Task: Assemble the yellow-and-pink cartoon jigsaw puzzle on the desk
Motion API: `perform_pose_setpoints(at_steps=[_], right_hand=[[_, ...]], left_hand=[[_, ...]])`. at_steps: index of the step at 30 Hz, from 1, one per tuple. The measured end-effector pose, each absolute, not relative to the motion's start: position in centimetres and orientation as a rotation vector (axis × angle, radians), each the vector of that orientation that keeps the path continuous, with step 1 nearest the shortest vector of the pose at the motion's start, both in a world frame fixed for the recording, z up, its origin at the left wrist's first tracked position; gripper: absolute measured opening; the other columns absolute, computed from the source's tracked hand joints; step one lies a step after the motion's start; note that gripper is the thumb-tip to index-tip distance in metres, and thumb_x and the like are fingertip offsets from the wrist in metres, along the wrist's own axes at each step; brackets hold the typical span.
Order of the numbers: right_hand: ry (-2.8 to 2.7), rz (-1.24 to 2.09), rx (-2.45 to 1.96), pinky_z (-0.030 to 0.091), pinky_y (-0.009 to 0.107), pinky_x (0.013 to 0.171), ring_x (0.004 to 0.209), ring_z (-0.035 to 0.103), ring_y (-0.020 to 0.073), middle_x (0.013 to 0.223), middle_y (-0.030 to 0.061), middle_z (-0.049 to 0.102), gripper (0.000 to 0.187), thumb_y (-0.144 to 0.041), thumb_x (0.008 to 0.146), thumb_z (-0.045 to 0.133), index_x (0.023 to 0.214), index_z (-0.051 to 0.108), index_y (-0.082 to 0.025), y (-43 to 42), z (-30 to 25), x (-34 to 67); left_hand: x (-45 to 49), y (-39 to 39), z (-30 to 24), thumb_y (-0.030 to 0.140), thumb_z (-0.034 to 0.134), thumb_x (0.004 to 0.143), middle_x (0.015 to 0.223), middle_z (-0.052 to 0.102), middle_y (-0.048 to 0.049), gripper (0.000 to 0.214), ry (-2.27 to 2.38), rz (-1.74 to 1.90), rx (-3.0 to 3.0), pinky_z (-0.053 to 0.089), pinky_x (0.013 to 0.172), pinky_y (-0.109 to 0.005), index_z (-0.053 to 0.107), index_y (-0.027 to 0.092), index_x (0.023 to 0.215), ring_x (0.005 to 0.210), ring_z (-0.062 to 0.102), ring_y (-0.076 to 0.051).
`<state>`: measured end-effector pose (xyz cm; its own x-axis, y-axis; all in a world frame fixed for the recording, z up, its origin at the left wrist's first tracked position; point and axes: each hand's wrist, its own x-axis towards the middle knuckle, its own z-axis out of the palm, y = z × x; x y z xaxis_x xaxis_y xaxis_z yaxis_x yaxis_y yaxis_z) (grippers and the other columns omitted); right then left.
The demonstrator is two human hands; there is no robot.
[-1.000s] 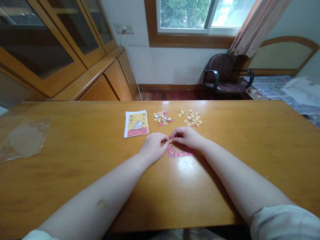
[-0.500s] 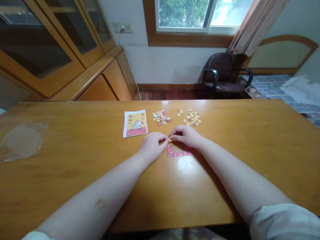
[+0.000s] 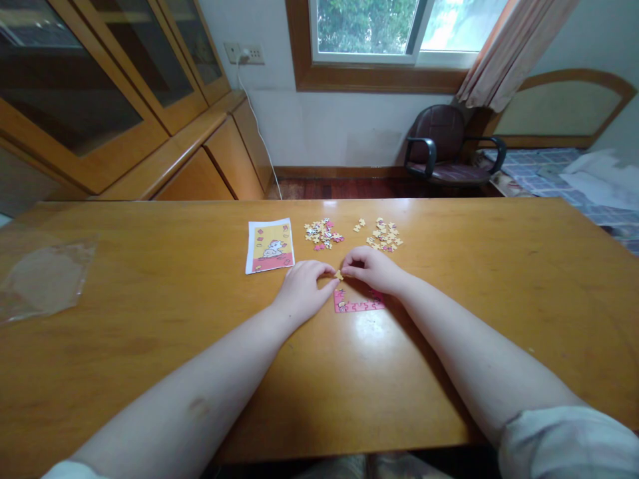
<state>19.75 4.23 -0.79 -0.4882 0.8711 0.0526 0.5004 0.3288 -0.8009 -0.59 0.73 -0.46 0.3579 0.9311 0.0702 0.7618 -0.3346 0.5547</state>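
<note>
My left hand (image 3: 303,287) and my right hand (image 3: 372,269) meet at the middle of the wooden table (image 3: 150,346). Both pinch a small yellow puzzle piece (image 3: 339,275) between their fingertips, just above a joined strip of pink puzzle pieces (image 3: 358,305) that lies flat on the table. Part of that strip is hidden under my right hand. Behind the hands lie two loose heaps of puzzle pieces, one (image 3: 323,234) left and one (image 3: 384,235) right. A reference picture card (image 3: 270,245) with a white animal on yellow and pink lies to the left of the heaps.
A clear plastic bag (image 3: 42,279) lies at the table's far left. Wooden cabinets (image 3: 114,86) with glass doors stand behind on the left. A dark armchair (image 3: 444,150) sits under the window, and a bed (image 3: 574,179) is at the right.
Both hands have lifted the yellow piece slightly away from the pink strip, toward the far side. The camera view has shifted a little.
</note>
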Motion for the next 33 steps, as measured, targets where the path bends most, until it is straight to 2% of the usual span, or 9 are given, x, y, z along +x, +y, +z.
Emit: perform_pose_setpoints(at_steps=[5, 9, 20, 33], right_hand=[[-2.302, 0.851, -1.016, 0.043, 0.035, 0.092, 0.086, 0.062, 0.0172, 0.087, 0.0044, 0.071, 0.012, -0.019, 0.085, 0.066, 0.073, 0.068, -0.018, 4.50, -1.13, 20.01], [-2.387, 0.810, -1.007, 0.041, 0.040, 0.097, 0.093, 0.063, 0.0196, 0.094, 0.0072, 0.071, 0.010, -0.022, 0.085, 0.067, 0.077, 0.071, -0.017, 4.41, -1.13, 19.97], [-2.460, 0.699, -1.031, 0.039, 0.040, 0.097, 0.097, 0.060, 0.0205, 0.099, 0.0077, 0.070, 0.008, -0.023, 0.084, 0.070, 0.078, 0.072, -0.018, 4.40, -1.52, 19.89], [-2.478, 0.585, -1.009, 0.041, 0.037, 0.091, 0.092, 0.061, 0.0202, 0.093, 0.0070, 0.071, 0.012, -0.028, 0.087, 0.067, 0.081, 0.071, -0.019, 4.15, -1.82, 19.49]], left_hand=[[-0.53, 0.46, -0.30, 0.046, 0.071, 0.075, 0.126, 0.062, -0.0090, 0.055, 1.488, 0.422, 2.257, 0.037, 0.108, -0.047, 0.059, 0.021, 0.123, 0.124, 0.050, -0.031], [-0.52, 0.40, -0.62, 0.045, 0.073, 0.073, 0.134, 0.057, -0.0107, 0.065, 1.474, 0.407, 2.271, 0.034, 0.111, -0.047, 0.053, 0.021, 0.130, 0.129, 0.046, -0.031], [-0.33, 0.36, -0.39, 0.045, 0.073, 0.073, 0.137, 0.055, -0.0115, 0.068, 1.500, 0.345, 2.264, 0.033, 0.113, -0.047, 0.053, 0.018, 0.132, 0.131, 0.044, -0.031], [-0.27, 0.49, -0.68, 0.047, 0.074, 0.072, 0.137, 0.055, -0.0108, 0.067, 1.493, 0.368, 2.263, 0.031, 0.113, -0.048, 0.054, 0.021, 0.131, 0.132, 0.043, -0.032]])
